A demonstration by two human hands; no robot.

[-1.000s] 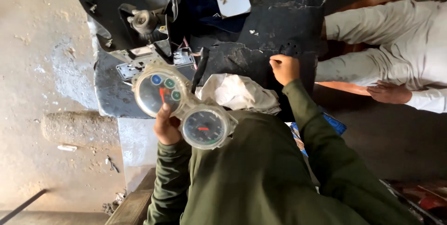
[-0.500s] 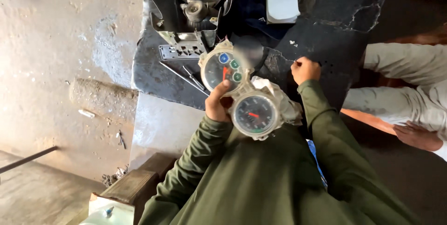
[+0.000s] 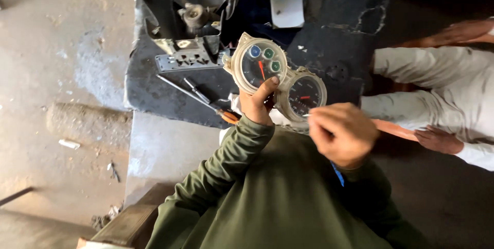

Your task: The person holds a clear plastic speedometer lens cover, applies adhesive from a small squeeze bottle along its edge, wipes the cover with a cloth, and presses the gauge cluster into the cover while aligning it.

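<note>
I count two screwdrivers (image 3: 198, 96) on the dark mat (image 3: 149, 89). My left hand (image 3: 257, 106) is clamped on the twin-dial gauge cluster (image 3: 275, 76) — two dials, held above the mat. My right hand (image 3: 342, 134) pinches something small — fingers together.

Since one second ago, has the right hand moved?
Yes. The right hand has left the dark mat, where it rested earlier, and come toward the person; it is now at the lower edge of the twin-dial gauge cluster held by the left hand.
</note>
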